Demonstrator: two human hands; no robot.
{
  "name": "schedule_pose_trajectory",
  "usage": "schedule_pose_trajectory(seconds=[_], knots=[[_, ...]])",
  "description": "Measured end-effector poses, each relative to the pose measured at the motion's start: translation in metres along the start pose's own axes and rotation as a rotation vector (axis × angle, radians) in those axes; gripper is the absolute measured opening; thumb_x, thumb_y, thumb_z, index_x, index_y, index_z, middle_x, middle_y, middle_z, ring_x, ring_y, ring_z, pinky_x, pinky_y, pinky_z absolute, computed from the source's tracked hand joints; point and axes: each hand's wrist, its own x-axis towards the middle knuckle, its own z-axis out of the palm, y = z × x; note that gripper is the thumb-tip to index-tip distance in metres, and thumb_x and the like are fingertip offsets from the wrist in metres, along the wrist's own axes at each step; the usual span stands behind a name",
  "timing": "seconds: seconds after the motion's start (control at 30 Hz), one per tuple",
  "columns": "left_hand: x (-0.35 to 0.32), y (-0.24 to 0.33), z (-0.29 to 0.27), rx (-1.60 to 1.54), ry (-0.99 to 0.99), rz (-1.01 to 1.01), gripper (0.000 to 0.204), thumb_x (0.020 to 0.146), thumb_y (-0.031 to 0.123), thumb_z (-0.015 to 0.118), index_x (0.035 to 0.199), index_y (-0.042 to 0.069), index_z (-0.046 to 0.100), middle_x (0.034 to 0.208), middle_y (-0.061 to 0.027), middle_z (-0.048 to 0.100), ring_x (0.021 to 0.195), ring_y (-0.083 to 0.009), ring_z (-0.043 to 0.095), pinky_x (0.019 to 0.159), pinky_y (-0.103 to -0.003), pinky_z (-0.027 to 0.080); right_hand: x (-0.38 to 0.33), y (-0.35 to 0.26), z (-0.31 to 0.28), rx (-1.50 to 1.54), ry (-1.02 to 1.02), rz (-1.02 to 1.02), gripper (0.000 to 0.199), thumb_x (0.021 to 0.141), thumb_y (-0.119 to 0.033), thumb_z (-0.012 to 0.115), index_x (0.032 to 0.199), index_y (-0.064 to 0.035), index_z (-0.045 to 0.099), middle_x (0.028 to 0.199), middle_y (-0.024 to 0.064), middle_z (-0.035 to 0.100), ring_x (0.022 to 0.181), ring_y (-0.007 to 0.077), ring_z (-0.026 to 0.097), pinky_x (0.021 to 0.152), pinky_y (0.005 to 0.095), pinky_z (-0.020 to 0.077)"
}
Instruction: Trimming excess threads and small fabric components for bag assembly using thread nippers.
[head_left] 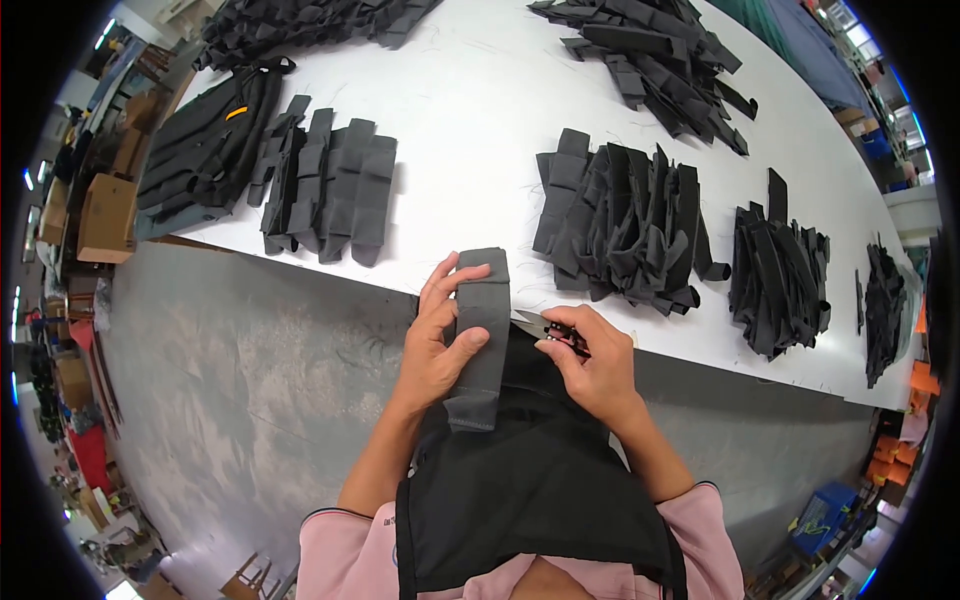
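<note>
A dark grey fabric strip (484, 330) with a folded lower end hangs upright over the table's front edge. My left hand (440, 335) is closed on it from the left, its thumb and fingertips lying across the front. In my right hand (598, 355) are small black-handled thread snips (562, 336). Their pointed metal blades stand slightly apart and reach the right edge of the strip. Whether the blades touch a thread there is too small to tell. The palm side of the left hand is partly hidden behind the strip.
On the white table (470, 130) lie a large pile of dark strips (625, 225) to the right and a smaller bundle (780, 275) beyond it. Left of me are more strips (345, 190) and a black backpack (215, 145). Concrete floor (250, 380) shows below the table edge.
</note>
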Motion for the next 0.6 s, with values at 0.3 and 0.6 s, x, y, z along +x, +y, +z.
schedule_pose_trajectory(seconds=[0.3, 0.6], knots=[[-0.003, 0.0019, -0.003, -0.045, 0.004, -0.049, 0.029, 0.083, 0.029, 0.066, 0.087, 0.0, 0.061, 0.132, -0.0092, 0.049, 0.135, -0.0306, 0.027, 0.107, -0.042, 0.023, -0.0014, -0.0002, 0.0039, -0.011, 0.017, -0.048, 0.022, 0.075, -0.009, 0.07, 0.095, -0.0051, 0.061, 0.074, 0.0073, 0.062, 0.061, 0.0191, 0.062, 0.053, 0.0275, 0.0467], [-0.0046, 0.006, -0.0009, -0.177, -0.001, -0.167, 0.032, 0.084, 0.026, 0.066, 0.097, -0.002, 0.062, 0.131, -0.0089, 0.047, 0.122, -0.0219, 0.041, 0.101, -0.034, 0.032, -0.0029, -0.0004, 0.0049, -0.029, 0.035, -0.072, 0.022, 0.075, -0.009, 0.071, 0.094, -0.0051, 0.061, 0.073, 0.0069, 0.062, 0.059, 0.0193, 0.061, 0.051, 0.0279, 0.0455]])
